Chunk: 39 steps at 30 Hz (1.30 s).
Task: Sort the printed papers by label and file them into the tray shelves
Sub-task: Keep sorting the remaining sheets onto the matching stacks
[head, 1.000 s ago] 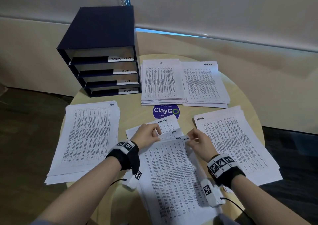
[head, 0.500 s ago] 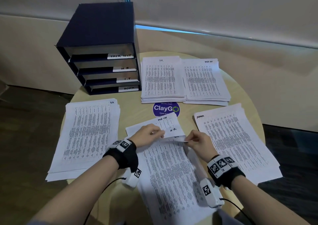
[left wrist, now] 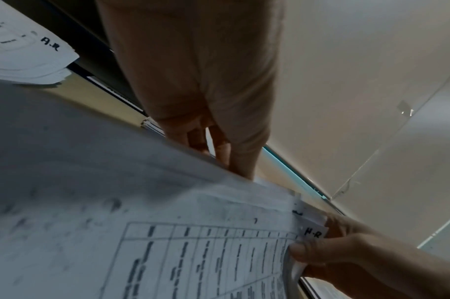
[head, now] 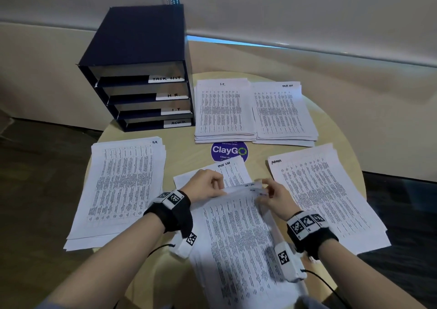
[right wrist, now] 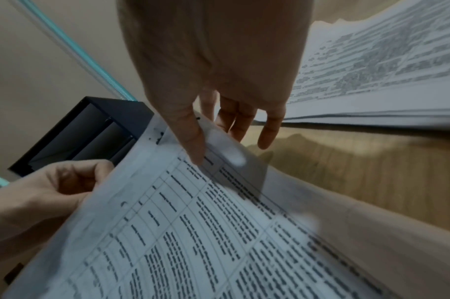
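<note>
The left hand point(head: 205, 185) and the right hand point(head: 275, 196) are both pinching the far edge of the unsorted stack point(head: 238, 242), which is lying at the near middle of the round table point(head: 186, 143); the right thumb and fingers are peeling up a corner marked H.R. point(left wrist: 312, 232). To do this step well, the right hand should be separating one sheet only while the left is pinning the sheets beneath. The freed sheet then belongs on the H.R. pile point(head: 118, 185) at the left, with the shelf tray point(head: 142, 72) beyond still awaiting filing.
</note>
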{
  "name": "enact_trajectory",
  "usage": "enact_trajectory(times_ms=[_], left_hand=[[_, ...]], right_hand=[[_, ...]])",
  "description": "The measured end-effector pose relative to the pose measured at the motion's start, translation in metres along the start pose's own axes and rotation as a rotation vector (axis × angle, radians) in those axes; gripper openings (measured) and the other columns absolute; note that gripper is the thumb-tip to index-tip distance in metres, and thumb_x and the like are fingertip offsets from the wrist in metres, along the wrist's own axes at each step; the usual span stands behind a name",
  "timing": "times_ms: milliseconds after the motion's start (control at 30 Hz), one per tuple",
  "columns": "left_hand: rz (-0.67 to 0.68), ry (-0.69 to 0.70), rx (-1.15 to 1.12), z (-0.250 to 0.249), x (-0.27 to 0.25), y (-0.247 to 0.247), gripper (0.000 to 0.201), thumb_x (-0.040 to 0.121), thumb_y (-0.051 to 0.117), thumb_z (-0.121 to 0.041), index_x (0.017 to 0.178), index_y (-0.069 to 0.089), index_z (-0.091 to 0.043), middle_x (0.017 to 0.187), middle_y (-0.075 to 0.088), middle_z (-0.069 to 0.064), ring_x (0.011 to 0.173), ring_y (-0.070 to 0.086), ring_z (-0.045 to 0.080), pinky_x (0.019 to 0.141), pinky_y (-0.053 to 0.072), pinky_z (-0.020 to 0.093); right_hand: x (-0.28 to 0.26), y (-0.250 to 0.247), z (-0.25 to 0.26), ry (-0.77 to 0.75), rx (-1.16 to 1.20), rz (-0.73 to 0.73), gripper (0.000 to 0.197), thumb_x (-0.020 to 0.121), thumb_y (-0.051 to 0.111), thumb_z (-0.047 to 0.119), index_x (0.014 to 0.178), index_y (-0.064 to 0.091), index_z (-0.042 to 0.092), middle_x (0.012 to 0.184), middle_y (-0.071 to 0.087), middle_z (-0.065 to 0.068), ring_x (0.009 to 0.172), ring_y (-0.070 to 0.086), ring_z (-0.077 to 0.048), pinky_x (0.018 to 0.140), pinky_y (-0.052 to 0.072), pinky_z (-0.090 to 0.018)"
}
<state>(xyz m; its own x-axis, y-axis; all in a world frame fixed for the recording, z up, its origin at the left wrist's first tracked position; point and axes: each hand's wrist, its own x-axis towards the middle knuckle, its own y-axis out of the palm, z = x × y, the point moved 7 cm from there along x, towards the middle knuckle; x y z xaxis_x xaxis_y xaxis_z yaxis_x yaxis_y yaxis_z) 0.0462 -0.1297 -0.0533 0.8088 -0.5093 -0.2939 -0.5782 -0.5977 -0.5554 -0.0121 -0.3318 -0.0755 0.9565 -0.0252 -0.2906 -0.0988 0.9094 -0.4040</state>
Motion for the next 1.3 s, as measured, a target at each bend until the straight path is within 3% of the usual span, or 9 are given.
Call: enact_trajectory(times_ms=[100, 233, 467, 600, 733, 867, 1067, 1200, 1300], left_hand=[[-0.096, -0.003, 0.083, 0.003, 0.005, -0.007, 0.021, 0.091, 0.06, -0.04, 0.096, 0.066, -0.021, 0.085, 0.057, -0.004, 0.077, 0.05, 0.006, 0.073, 0.041, 0.026], [-0.149, -0.148, 0.521, 0.03, 0.018, -0.022, 0.06, 0.094, 0.052, -0.032, 0.147, 0.029, -0.015, 0.139, 0.039, 0.009, 0.126, 0.037, 0.026, 0.105, 0.034, 0.041], [-0.288, 0.21, 0.342, 0.002, -0.018, -0.011, 0.021, 0.095, 0.055, -0.015, 0.111, 0.068, -0.02, 0.104, 0.06, -0.006, 0.09, 0.056, 0.011, 0.084, 0.046, 0.024], [-0.189, 0.295, 0.278, 0.001, -0.034, 0.005, 0.02, 0.095, 0.054, -0.016, 0.107, 0.067, -0.023, 0.106, 0.064, -0.009, 0.094, 0.059, 0.009, 0.085, 0.046, 0.025], [-0.109, 0.263, 0.244, 0.002, -0.04, 0.011, 0.021, 0.097, 0.052, -0.034, 0.106, 0.067, -0.024, 0.105, 0.064, -0.01, 0.093, 0.058, 0.006, 0.083, 0.044, 0.022], [-0.061, 0.135, 0.15, 0.002, -0.035, 0.007, 0.026, 0.1, 0.047, -0.03, 0.111, 0.068, -0.019, 0.109, 0.068, -0.006, 0.093, 0.058, 0.005, 0.085, 0.045, 0.024], [-0.057, -0.327, 0.225, 0.067, -0.012, -0.037, 0.044, 0.091, 0.061, -0.021, 0.132, 0.05, -0.009, 0.131, 0.055, 0.009, 0.119, 0.051, 0.024, 0.105, 0.039, 0.036], [0.069, -0.317, 0.213, 0.07, -0.011, -0.036, 0.02, 0.084, 0.071, -0.017, 0.101, 0.069, -0.006, 0.081, 0.062, -0.006, 0.082, 0.056, 0.016, 0.066, 0.042, 0.01], [-0.019, -0.189, 0.233, 0.051, -0.01, -0.041, 0.003, 0.086, 0.067, -0.016, 0.084, 0.065, -0.014, 0.065, 0.05, -0.013, 0.068, 0.047, 0.011, 0.055, 0.033, 0.013]], right_hand=[[0.008, -0.002, -0.009, 0.007, -0.176, -0.027, 0.018, 0.077, 0.072, 0.014, 0.073, 0.056, 0.02, 0.074, 0.054, 0.004, 0.068, 0.049, -0.01, 0.059, 0.033, -0.019], [0.006, -0.006, -0.001, -0.034, -0.207, -0.041, 0.011, 0.075, 0.068, 0.002, 0.067, 0.066, 0.009, 0.079, 0.055, -0.006, 0.077, 0.049, -0.014, 0.067, 0.034, -0.025], [-0.007, -0.006, 0.001, -0.016, 0.006, 0.002, 0.013, 0.072, 0.069, -0.008, 0.076, 0.066, 0.004, 0.1, 0.053, -0.003, 0.093, 0.054, -0.001, 0.08, 0.043, -0.012], [-0.01, -0.006, 0.009, -0.057, 0.089, 0.003, 0.047, 0.072, 0.068, -0.011, 0.06, 0.057, 0.033, 0.11, 0.053, 0.016, 0.096, 0.051, 0.015, 0.083, 0.037, -0.004], [-0.009, -0.001, 0.006, -0.088, 0.111, 0.017, 0.042, 0.069, 0.066, -0.017, 0.054, 0.054, 0.02, 0.12, 0.054, 0.009, 0.104, 0.054, 0.0, 0.083, 0.038, -0.001], [-0.006, 0.002, -0.003, -0.054, 0.188, 0.04, 0.024, 0.068, 0.065, -0.015, 0.063, 0.063, 0.009, 0.105, 0.067, -0.002, 0.098, 0.063, -0.02, 0.085, 0.047, -0.022], [-0.007, 0.003, -0.005, -0.003, 0.225, 0.012, 0.031, 0.07, 0.059, -0.022, 0.062, 0.059, 0.007, 0.088, 0.068, -0.001, 0.079, 0.063, -0.023, 0.068, 0.049, -0.024], [-0.006, 0.001, -0.003, -0.01, 0.179, 0.0, 0.032, 0.07, 0.061, -0.019, 0.061, 0.059, 0.011, 0.086, 0.067, -0.002, 0.081, 0.063, -0.015, 0.069, 0.044, -0.016], [-0.007, 0.0, 0.001, -0.019, 0.166, -0.015, 0.031, 0.07, 0.061, -0.02, 0.061, 0.059, 0.01, 0.077, 0.065, -0.002, 0.072, 0.061, -0.009, 0.065, 0.044, -0.013]])
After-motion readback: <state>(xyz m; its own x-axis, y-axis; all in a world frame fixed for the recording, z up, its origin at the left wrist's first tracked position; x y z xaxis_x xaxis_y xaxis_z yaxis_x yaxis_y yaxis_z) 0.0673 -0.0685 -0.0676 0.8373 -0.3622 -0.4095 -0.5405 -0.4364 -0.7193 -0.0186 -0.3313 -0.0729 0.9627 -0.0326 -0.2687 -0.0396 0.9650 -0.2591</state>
